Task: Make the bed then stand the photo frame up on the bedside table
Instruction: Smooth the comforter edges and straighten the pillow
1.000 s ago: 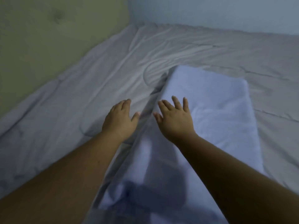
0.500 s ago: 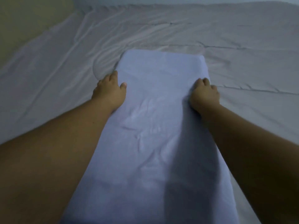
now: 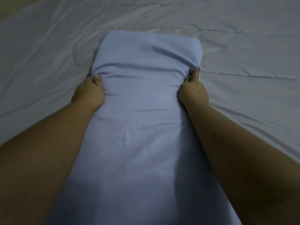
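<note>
Both grips clenched on cloth: left hand bunching the left edge of the folded blue blanket, right hand bunching the right edge, at matching height across its width. Thumbs on top, fingers curled under and mostly hidden. Fabric drawn taut between the two fists, with creases running straight across.

Step in hand, by judgement: moving or spreading the folded blanket on the bed. To do well: keep both fists level and pull evenly so the fold stays square; lift slightly rather than drag, to avoid rucking the grey sheet beneath, already wrinkled around the far end of the blanket. Release only once edges lie parallel to the bed's side.

Pose: both forearms extended forward from the lower corners, converging slightly, wrists straight, backs of hands up. Blanket lying lengthwise on the sheet, running from near edge to mid-bed.

Photo frame and bedside table out of view; that part not yet begun.
</note>
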